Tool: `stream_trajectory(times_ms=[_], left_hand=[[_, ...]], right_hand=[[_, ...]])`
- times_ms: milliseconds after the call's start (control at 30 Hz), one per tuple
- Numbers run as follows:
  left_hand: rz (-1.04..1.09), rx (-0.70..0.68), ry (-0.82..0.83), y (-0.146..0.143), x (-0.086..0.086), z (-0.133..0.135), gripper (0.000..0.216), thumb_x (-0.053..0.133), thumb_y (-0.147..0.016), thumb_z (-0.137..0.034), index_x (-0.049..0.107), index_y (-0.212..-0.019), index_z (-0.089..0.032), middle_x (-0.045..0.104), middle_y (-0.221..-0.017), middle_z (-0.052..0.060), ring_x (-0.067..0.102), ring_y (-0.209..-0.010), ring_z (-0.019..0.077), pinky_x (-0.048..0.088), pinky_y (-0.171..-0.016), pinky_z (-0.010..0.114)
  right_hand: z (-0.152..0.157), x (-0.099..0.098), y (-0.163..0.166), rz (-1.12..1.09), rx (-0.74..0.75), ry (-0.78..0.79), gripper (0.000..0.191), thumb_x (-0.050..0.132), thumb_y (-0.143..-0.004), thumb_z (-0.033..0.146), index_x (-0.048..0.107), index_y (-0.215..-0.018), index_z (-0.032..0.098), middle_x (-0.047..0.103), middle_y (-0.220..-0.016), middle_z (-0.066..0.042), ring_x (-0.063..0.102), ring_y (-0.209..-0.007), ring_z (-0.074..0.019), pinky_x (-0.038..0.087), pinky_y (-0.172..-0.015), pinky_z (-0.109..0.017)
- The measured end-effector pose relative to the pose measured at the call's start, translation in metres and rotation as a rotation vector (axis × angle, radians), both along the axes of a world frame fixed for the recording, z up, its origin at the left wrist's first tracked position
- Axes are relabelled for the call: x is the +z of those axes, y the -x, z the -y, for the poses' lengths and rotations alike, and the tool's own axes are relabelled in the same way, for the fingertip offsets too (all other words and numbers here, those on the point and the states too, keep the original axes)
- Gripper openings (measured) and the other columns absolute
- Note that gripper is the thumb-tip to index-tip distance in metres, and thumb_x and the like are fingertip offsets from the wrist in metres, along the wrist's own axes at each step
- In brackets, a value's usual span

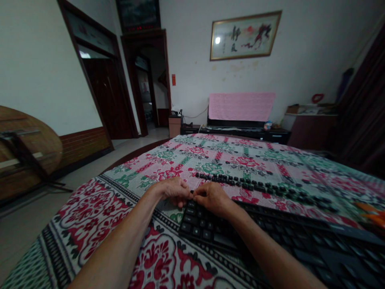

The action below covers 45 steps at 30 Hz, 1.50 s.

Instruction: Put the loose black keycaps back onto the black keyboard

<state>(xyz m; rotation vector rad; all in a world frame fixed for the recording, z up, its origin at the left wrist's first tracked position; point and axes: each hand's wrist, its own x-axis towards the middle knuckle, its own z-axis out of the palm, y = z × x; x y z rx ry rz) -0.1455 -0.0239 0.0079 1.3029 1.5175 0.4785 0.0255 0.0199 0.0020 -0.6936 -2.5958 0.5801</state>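
Observation:
A black keyboard (pixel 204 224) lies on the patterned cloth, running off to the lower right. At its upper left corner my left hand (pixel 173 190) and my right hand (pixel 213 197) meet, fingertips pinched together. Between them shows a small black keycap (pixel 191 192), mostly covered by the fingers. My right hand is over the keyboard's left end; my left hand is just beyond its edge. Several loose black keycaps (pixel 234 180) are laid out in rows behind the keyboard, stretching to the right.
The red, green and white cloth (pixel 156 257) covers the wide surface in front of me. An orange object (pixel 371 214), blurred, lies at the right. Farther off are a low black cabinet (pixel 240 131), a pink cover (pixel 242 106) and a folded round tabletop (pixel 27 140) at left.

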Motion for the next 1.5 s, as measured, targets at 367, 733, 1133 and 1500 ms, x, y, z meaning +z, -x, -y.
stream_trajectory(times_ms=[367,733,1133,1500], left_hand=[[0.018,0.028,0.014,-0.002,0.001,-0.001,0.019,0.057,-0.056,-0.031,0.055,-0.065,-0.014,0.056,-0.048,-0.002,0.053,-0.044,0.0092,0.04,-0.042,0.019],[0.027,0.097,-0.047,-0.001,-0.001,-0.005,0.019,0.055,-0.057,-0.031,0.056,-0.058,-0.011,0.055,-0.051,0.0,0.047,-0.038,0.0064,0.035,-0.036,0.018],[0.3,0.176,-0.003,-0.003,0.012,-0.003,0.021,0.057,-0.058,-0.032,0.053,-0.062,-0.011,0.052,-0.049,-0.002,0.045,-0.038,0.0038,0.034,-0.036,0.016],[-0.082,0.072,0.007,-0.004,0.003,-0.002,0.017,0.056,-0.055,-0.029,0.056,-0.062,-0.014,0.056,-0.053,-0.002,0.051,-0.043,0.0078,0.04,-0.039,0.019]], right_hand=[[0.002,0.002,0.001,0.019,-0.011,-0.026,0.023,0.044,-0.067,0.023,0.066,-0.066,0.015,0.058,-0.053,0.0,0.045,-0.048,-0.0087,0.028,-0.045,-0.019],[0.003,-0.003,0.004,0.01,-0.098,-0.001,0.018,0.051,-0.063,0.028,0.065,-0.069,0.017,0.059,-0.057,0.0,0.047,-0.05,-0.0094,0.029,-0.046,-0.02],[0.004,0.004,0.005,-0.214,-0.177,-0.092,0.019,0.048,-0.064,0.024,0.063,-0.074,0.017,0.06,-0.067,-0.002,0.051,-0.06,-0.0108,0.035,-0.055,-0.02],[0.007,0.007,0.001,0.039,0.012,-0.153,0.019,0.043,-0.064,0.016,0.061,-0.058,0.016,0.056,-0.051,-0.001,0.043,-0.047,-0.0081,0.027,-0.045,-0.019]])
